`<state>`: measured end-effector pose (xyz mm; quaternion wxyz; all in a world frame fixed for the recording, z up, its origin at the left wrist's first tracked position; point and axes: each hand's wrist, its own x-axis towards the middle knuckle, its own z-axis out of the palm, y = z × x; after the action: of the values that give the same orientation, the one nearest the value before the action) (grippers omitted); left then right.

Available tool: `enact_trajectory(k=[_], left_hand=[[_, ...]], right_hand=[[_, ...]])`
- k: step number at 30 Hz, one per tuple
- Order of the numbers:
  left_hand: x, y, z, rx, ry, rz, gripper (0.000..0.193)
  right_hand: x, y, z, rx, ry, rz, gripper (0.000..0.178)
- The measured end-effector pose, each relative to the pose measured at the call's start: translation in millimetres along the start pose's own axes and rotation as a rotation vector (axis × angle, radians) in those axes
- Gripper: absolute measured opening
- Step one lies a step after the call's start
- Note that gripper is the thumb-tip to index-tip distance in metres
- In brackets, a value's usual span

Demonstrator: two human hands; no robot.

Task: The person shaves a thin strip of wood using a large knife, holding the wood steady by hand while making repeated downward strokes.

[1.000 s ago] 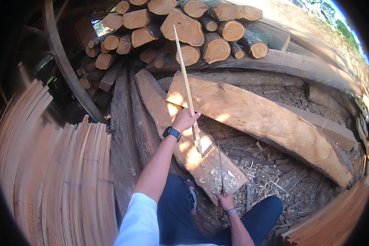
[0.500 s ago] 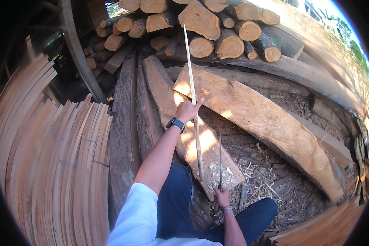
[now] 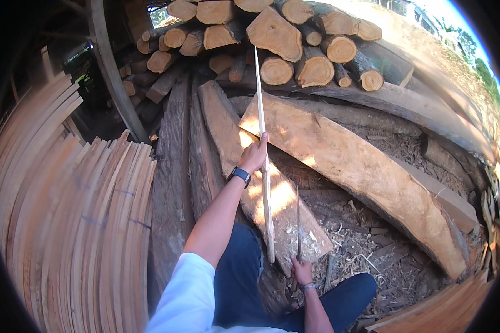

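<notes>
head view: taking the flat plank (image 3: 283, 213) as landmark, the thin stick (image 3: 267, 194) slants above its left side, its tip pointing away past it. the left hand (image 3: 253, 155) is wrapped around the stick, thumb laid along it; the right hand (image 3: 301, 271), by the plank's near end, is curled round the handle of a long blade (image 3: 298, 222) pointing out over the plank. i cannot tell whether the stick's foot touches the plank. if unbraced, it could twist or skid off the plank's left edge under a stroke. a cut running high might reach the left hand; one overshooting the near end might catch the left leg (image 3: 236, 277).
</notes>
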<state>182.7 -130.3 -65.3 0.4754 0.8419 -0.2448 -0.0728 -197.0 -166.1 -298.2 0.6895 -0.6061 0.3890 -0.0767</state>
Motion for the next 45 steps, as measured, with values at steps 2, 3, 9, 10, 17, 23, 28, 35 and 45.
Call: enact_trajectory(k=[2,3,9,10,17,23,28,35,45], left_hand=[[-4,2,-2,-0.054,-0.036,0.011,0.091],[-5,3,-4,-0.078,-0.053,0.015,0.09],[-17,22,-3,-0.457,-0.193,-0.003,0.083],[-16,19,-3,-0.488,-0.213,-0.004,0.081],[-18,18,0,-0.34,-0.254,0.075,0.084],[-25,32,-1,-0.353,-0.343,0.071,0.078],[-29,37,5,-0.414,-0.39,0.047,0.07],[-29,34,24,-0.478,-0.327,0.12,0.063],[-27,39,24,-0.131,0.0,0.443,0.046]], right_hand=[[-4,-4,2,0.003,0.0,0.012,0.035],[-5,-7,4,0.004,-0.002,0.018,0.035],[2,3,-2,0.001,0.018,0.039,0.035],[1,2,-1,0.009,0.013,0.04,0.035],[3,6,0,0.005,0.017,0.021,0.036],[6,12,-1,-0.006,0.03,0.012,0.036],[3,10,4,-0.035,0.099,-0.008,0.038],[6,12,0,-0.16,0.25,-0.179,0.038],[3,8,-3,-0.048,0.262,-0.169,0.043]])
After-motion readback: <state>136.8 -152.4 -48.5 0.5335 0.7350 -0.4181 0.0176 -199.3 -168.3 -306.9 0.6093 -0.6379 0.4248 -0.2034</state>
